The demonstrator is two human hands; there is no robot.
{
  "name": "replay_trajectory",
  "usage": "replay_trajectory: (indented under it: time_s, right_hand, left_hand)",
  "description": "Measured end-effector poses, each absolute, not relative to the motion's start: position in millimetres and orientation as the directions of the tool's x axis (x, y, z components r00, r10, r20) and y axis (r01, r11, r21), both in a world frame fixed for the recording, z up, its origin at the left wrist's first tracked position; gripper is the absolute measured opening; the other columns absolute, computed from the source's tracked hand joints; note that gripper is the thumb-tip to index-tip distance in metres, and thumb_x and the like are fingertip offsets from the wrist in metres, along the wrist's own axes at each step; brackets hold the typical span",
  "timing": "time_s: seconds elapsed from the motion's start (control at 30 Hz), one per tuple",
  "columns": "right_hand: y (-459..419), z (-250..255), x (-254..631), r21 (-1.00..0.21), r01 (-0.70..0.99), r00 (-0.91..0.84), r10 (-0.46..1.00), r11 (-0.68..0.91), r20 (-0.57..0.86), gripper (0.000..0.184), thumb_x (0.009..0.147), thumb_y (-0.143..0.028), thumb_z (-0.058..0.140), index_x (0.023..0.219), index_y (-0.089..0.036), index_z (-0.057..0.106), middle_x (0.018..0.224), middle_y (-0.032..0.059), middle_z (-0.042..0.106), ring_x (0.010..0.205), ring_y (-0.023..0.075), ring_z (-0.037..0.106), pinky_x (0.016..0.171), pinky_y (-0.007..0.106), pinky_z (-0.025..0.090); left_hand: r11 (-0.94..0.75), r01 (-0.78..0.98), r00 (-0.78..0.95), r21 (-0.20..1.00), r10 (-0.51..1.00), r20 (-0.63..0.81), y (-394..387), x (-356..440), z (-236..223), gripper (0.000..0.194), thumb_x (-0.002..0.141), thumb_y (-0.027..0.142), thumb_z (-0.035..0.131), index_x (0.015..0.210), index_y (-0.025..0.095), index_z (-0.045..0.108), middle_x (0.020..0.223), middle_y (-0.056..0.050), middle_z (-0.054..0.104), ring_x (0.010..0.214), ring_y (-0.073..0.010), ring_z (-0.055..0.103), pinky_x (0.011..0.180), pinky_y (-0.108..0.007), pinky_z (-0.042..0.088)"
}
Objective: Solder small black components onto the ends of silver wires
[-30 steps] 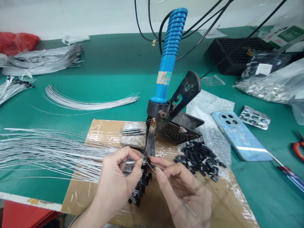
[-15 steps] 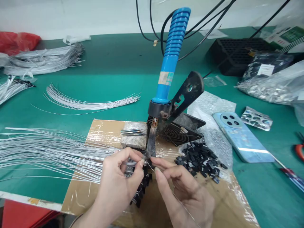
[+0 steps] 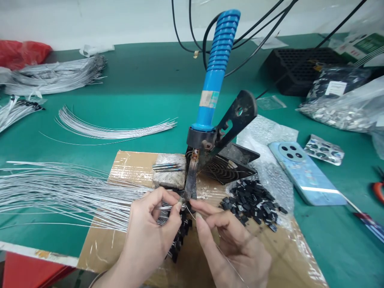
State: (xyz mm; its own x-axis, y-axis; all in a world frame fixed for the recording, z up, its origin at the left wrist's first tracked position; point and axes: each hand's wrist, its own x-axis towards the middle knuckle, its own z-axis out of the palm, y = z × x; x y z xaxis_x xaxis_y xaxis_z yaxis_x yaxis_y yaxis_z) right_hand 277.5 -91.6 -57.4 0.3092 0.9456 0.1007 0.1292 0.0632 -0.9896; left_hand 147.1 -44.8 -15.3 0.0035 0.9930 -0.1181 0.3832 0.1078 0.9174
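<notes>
A soldering iron (image 3: 213, 76) with a blue handle is held tip-down in a black metal bracket (image 3: 240, 116). My left hand (image 3: 153, 228) is closed, thumb and forefinger pinching a wire end at the iron's tip (image 3: 189, 186). Whatever small part sits on that wire is mostly hidden by the fingers. Thin solder wire (image 3: 229, 262) runs through my right hand (image 3: 234, 240), pinched between thumb and fingers, its end reaching the tip. Below the fingertips lies a row of black pieces (image 3: 180, 240) on wire ends. Grey wires (image 3: 75, 196) fan out leftward.
Cardboard (image 3: 99, 240) covers the bench under the hands. Loose black pieces (image 3: 255, 200) are heaped on the right, beside a phone (image 3: 309, 176). A small fan (image 3: 231, 166) stands behind the iron. More wire bundles (image 3: 120, 130) lie at the left; black cables (image 3: 258, 28) hang behind.
Both hands stay at the iron's tip with nearly the same grip. Only slight shifts of the fingers and solder wire show.
</notes>
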Motion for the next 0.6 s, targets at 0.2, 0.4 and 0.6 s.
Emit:
replay_trajectory:
  time_s: [0.2,0.4,0.6]
  right_hand:
    - [-90.4,-55.2,276.1,-0.991,0.125,0.325,0.942,0.043,0.082,0.017,0.083,-0.024,0.071,0.070,-0.024,0.062,0.103,0.0053,0.079,0.096,0.0228,0.076,0.077,0.027,0.062]
    - [-90.5,-52.8,275.9,-0.995,0.098,0.336,0.940,0.021,0.053,0.016,0.084,-0.024,0.071,0.070,-0.024,0.062,0.104,0.0043,0.079,0.098,0.0214,0.075,0.077,0.024,0.061]
    - [-89.9,-55.1,276.8,-0.990,0.122,0.321,0.941,0.076,0.112,0.015,0.082,-0.019,0.072,0.071,-0.023,0.063,0.103,0.0055,0.079,0.095,0.0223,0.076,0.076,0.025,0.062]
  left_hand:
    - [0.088,0.442,0.014,0.893,0.994,-0.104,-48.9,146.5,-18.0,0.013,0.083,0.018,0.058,0.070,0.018,0.062,0.082,-0.004,0.072,0.077,-0.0194,0.068,0.061,-0.026,0.048]
    - [0.064,0.477,0.015,0.877,0.997,-0.081,-49.3,145.9,-18.3,0.014,0.084,0.018,0.057,0.071,0.019,0.062,0.083,-0.004,0.073,0.079,-0.0206,0.068,0.064,-0.029,0.048]
    - [0.043,0.484,0.013,0.874,0.998,-0.056,-49.3,145.8,-17.4,0.014,0.084,0.018,0.058,0.070,0.019,0.063,0.082,-0.004,0.073,0.075,-0.0192,0.066,0.059,-0.027,0.045]
